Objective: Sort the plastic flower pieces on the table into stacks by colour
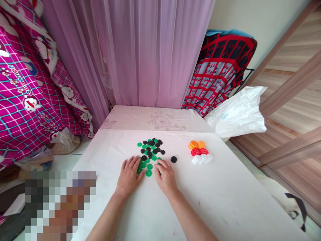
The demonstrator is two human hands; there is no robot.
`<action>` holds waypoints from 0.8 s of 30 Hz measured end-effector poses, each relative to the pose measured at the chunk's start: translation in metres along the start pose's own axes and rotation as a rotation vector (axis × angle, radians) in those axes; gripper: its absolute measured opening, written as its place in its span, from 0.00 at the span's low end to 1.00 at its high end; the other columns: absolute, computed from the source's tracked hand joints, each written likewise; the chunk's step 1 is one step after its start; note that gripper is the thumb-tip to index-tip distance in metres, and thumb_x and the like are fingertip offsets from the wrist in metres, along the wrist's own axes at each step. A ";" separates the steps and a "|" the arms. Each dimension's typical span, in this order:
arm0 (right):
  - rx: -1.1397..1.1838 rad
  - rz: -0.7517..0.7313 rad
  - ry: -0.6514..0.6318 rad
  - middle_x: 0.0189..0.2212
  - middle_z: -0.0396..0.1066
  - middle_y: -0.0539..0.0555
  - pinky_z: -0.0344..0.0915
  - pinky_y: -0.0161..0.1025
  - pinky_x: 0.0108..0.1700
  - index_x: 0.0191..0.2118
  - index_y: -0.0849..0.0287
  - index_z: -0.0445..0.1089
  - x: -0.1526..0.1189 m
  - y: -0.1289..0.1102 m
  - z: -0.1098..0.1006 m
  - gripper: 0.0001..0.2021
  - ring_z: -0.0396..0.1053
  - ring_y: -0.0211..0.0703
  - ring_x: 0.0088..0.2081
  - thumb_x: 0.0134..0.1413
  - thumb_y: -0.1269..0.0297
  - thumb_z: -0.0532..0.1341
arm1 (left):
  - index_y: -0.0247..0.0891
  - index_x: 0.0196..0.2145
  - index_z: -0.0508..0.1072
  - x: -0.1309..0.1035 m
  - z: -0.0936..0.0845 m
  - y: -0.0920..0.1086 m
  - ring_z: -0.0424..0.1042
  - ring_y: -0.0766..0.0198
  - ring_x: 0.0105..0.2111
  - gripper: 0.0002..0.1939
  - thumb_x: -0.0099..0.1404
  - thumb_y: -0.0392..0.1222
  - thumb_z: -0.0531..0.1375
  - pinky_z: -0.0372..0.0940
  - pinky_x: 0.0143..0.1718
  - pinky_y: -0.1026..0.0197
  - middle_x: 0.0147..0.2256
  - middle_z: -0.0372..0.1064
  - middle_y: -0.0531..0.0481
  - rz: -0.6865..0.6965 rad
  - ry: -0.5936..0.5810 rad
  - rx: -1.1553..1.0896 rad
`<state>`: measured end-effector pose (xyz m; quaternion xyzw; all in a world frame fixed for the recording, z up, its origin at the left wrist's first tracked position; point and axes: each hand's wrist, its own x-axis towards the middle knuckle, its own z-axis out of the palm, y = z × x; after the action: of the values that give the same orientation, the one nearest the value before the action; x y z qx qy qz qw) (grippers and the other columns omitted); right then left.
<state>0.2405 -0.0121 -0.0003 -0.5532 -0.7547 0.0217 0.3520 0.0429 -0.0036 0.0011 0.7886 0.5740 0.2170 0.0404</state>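
Green discs (pixel 148 173) and black discs (pixel 151 143) with scalloped edges lie mixed in a loose pile at the middle of the white table. My left hand (pixel 129 174) rests flat at the pile's left side, fingers spread, its fingertips beside the green discs. On the right side, my right hand (pixel 165 174) has its fingers bent down against the table, touching the edge of the green discs; what lies under the fingertips is hidden. A single black disc (pixel 174 159) lies apart, just beyond my right hand.
Orange discs (pixel 197 144), red discs (pixel 199 152) and white discs (pixel 202 158) are grouped on the table (pixel 225 187) at the right. A white bag (pixel 238 113) stands past the right edge. Purple curtains (pixel 150 53) hang behind.
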 end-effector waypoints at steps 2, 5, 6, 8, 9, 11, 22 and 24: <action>-0.009 0.016 0.024 0.45 0.73 0.55 0.61 0.44 0.54 0.41 0.55 0.75 0.008 0.001 0.003 0.13 0.66 0.45 0.48 0.60 0.69 0.54 | 0.41 0.62 0.62 0.001 0.001 0.000 0.58 0.49 0.63 0.28 0.67 0.54 0.52 0.51 0.63 0.41 0.61 0.62 0.41 -0.007 0.004 0.002; -0.072 0.095 0.049 0.44 0.73 0.56 0.60 0.45 0.51 0.45 0.56 0.74 0.026 -0.001 0.011 0.12 0.66 0.48 0.47 0.58 0.64 0.58 | 0.41 0.62 0.62 0.002 0.001 0.000 0.58 0.50 0.63 0.29 0.67 0.54 0.52 0.51 0.63 0.41 0.61 0.62 0.41 -0.015 0.008 0.010; -0.099 0.124 0.049 0.44 0.73 0.57 0.60 0.46 0.50 0.46 0.57 0.74 0.032 -0.002 0.014 0.13 0.65 0.49 0.46 0.56 0.62 0.60 | 0.41 0.62 0.62 0.002 0.001 0.000 0.58 0.50 0.63 0.29 0.67 0.54 0.52 0.51 0.63 0.41 0.61 0.62 0.42 -0.016 0.004 0.014; -0.138 0.162 0.029 0.43 0.73 0.57 0.59 0.46 0.48 0.44 0.57 0.74 0.042 -0.006 0.020 0.13 0.65 0.51 0.46 0.53 0.59 0.63 | 0.41 0.61 0.62 0.003 0.001 0.000 0.58 0.50 0.63 0.28 0.67 0.54 0.52 0.50 0.63 0.41 0.61 0.62 0.42 -0.016 -0.004 0.021; -0.147 0.169 0.014 0.42 0.73 0.57 0.59 0.46 0.47 0.42 0.56 0.75 0.046 -0.008 0.022 0.12 0.65 0.51 0.46 0.52 0.59 0.64 | 0.41 0.61 0.63 0.003 0.000 0.000 0.58 0.50 0.63 0.28 0.67 0.54 0.52 0.50 0.63 0.41 0.61 0.62 0.42 -0.016 -0.008 0.023; -0.156 0.183 -0.010 0.41 0.73 0.56 0.58 0.45 0.46 0.39 0.55 0.76 0.050 -0.011 0.025 0.10 0.64 0.51 0.45 0.52 0.59 0.65 | 0.41 0.61 0.63 0.003 -0.001 0.000 0.58 0.50 0.63 0.28 0.67 0.53 0.52 0.50 0.63 0.42 0.61 0.62 0.42 -0.019 -0.016 0.025; -0.175 0.204 -0.034 0.43 0.72 0.57 0.58 0.46 0.46 0.40 0.55 0.76 0.050 -0.011 0.025 0.09 0.64 0.51 0.47 0.52 0.60 0.65 | 0.38 0.61 0.63 0.005 -0.002 0.002 0.58 0.50 0.63 0.28 0.66 0.52 0.53 0.50 0.64 0.41 0.62 0.61 0.42 -0.049 -0.038 0.019; -0.166 0.203 -0.050 0.42 0.73 0.56 0.57 0.45 0.46 0.38 0.55 0.76 0.050 -0.011 0.025 0.08 0.64 0.50 0.46 0.53 0.60 0.64 | 0.38 0.61 0.63 0.005 -0.002 0.003 0.57 0.50 0.63 0.28 0.66 0.52 0.54 0.50 0.64 0.41 0.62 0.61 0.42 -0.057 -0.040 0.020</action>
<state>0.2104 0.0352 0.0112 -0.6531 -0.7026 0.0084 0.2823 0.0455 -0.0001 0.0056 0.7764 0.5975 0.1942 0.0504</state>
